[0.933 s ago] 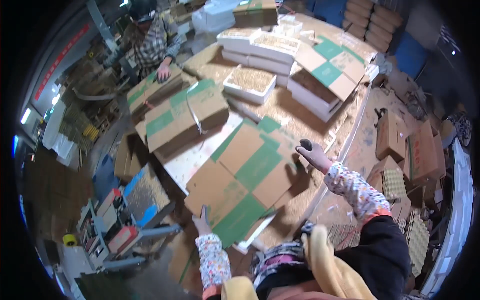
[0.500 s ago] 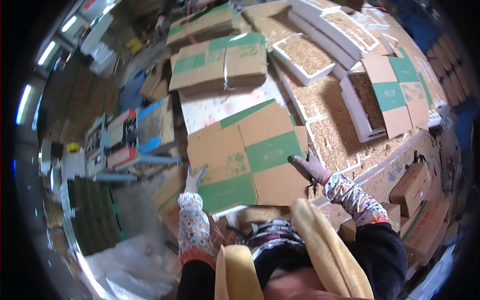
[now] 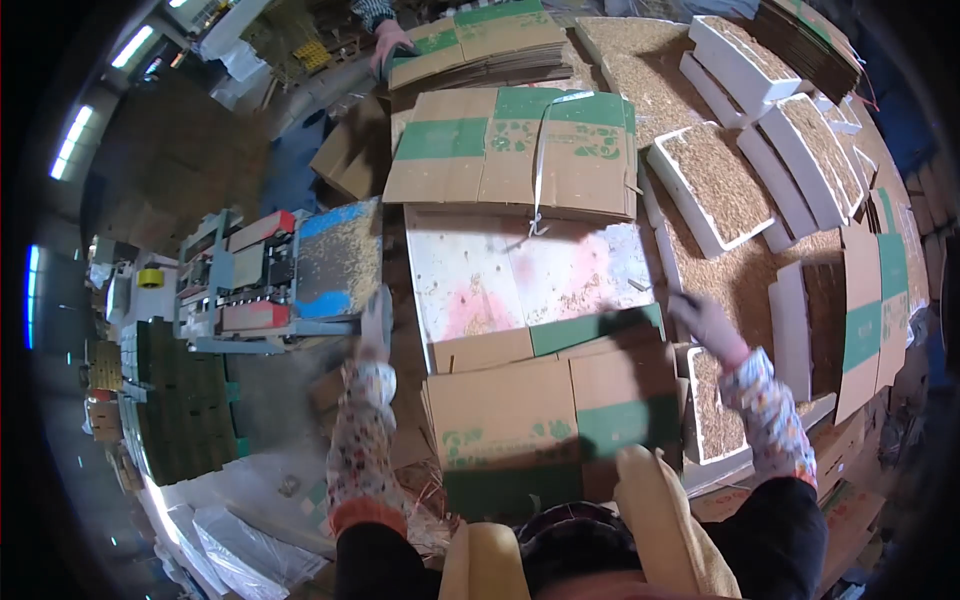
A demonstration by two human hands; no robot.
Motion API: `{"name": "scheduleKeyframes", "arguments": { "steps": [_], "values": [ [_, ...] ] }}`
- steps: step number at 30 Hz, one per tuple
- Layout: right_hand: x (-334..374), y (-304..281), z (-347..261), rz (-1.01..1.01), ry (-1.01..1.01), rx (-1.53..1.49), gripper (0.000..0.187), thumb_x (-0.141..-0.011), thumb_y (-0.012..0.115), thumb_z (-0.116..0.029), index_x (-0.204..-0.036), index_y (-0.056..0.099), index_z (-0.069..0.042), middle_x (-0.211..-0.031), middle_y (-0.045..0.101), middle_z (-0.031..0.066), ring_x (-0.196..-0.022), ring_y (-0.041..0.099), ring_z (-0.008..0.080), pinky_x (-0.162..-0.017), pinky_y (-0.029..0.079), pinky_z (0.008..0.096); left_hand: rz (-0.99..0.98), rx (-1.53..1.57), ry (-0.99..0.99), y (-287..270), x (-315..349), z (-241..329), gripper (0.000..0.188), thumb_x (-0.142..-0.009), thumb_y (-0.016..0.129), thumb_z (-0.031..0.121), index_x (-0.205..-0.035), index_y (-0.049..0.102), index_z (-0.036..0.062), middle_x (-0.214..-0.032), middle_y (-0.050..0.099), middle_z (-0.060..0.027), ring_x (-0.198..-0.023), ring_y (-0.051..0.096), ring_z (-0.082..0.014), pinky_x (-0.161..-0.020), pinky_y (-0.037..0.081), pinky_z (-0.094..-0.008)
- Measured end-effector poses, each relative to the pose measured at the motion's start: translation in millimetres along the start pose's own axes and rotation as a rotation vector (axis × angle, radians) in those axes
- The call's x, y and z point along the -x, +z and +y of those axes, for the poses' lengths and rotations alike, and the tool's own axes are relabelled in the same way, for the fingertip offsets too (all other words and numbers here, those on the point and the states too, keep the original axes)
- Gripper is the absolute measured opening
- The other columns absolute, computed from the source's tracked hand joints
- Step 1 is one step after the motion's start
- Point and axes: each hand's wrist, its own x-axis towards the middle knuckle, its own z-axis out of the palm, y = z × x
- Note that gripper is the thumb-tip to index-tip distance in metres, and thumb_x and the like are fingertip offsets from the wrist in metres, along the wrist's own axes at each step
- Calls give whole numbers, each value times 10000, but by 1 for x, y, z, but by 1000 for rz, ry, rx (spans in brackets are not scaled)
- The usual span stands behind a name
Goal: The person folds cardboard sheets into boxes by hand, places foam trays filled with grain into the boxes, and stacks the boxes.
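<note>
Left hand point(image 3: 375, 325) has come off the flattened green-and-brown cartons point(image 3: 505, 400), which now sit lower centre of the frame, with more bare white worktop point(image 3: 470, 270) showing above them. Right hand point(image 3: 703, 325) is just beside their upper right corner. Can't tell either grip, honestly, too blurry.

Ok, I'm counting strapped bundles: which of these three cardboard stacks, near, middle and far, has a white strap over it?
The middle stack, beyond the pale board: a white strap crosses its top. The near stack and far stack show none.
</note>
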Motion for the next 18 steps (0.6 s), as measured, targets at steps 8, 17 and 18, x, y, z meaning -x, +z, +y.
{"name": "scheduleKeyframes", "arguments": {
  "steps": [8,17,18],
  "values": [
    [-305,18,67,212,-88,-1072,583,-939,492,-512,-1295,515,-51,-1198,597,96,-1048,597,195,-893,503,341,-187,334,-84,75,-284,-73,188,-902,518,372,-908,546,187,-777,544,-33,-668,529,-131,-572,397,-353],
    [-280,12,40,33,-15,-1219,587,-920,536,-513,-1255,539,-31,-1079,640,81,-984,610,151,-852,510,302,-162,471,-181,17,-259,-82,241,-897,496,309,-714,502,153,-687,461,-98,-643,482,-183,-520,343,-404],
    [-266,16,39,56,-12,-1215,585,-921,535,-511,-1255,539,-31,-1081,639,81,-989,608,151,-854,509,303,-119,412,-185,21,-240,-80,233,-901,491,318,-747,493,144,-722,457,-104,-674,478,-191,-548,341,-405]
  ]
}}
